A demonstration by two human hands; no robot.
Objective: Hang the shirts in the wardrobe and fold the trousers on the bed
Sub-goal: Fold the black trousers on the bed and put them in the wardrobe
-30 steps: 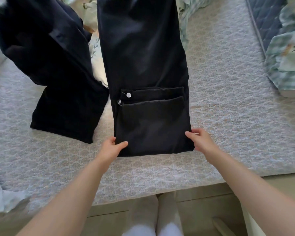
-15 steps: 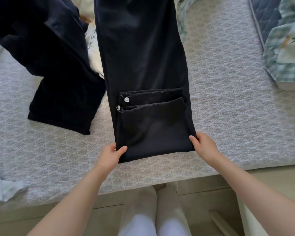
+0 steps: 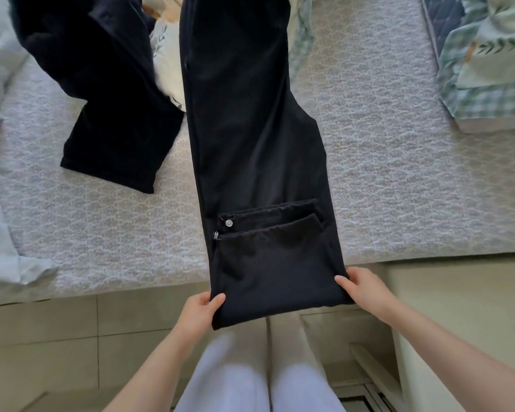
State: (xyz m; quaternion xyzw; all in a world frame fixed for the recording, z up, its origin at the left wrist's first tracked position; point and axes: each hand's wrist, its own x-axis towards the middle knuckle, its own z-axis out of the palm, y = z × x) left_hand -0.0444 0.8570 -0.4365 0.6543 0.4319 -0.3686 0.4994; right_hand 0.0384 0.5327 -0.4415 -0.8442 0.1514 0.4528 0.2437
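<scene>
Black trousers (image 3: 250, 138) lie lengthwise on the bed (image 3: 399, 188), legs stretching away from me. Their waist end is folded back over itself, with two silver buttons showing at the waistband. The folded edge hangs past the bed's near edge, above my legs. My left hand (image 3: 198, 315) pinches the fold's left corner, thumb on top. My right hand (image 3: 364, 288) grips the right corner the same way.
A second dark garment (image 3: 101, 93) lies crumpled at the bed's left. Pale cloth (image 3: 3, 233) drapes over the left edge. Checked and leaf-print bedding (image 3: 485, 60) sits at the far right. Tiled floor (image 3: 42, 337) lies below the bed edge.
Both hands have drawn the folded end of the trousers toward me, from on the bed to past its near edge. Their hold on the corners is unchanged.
</scene>
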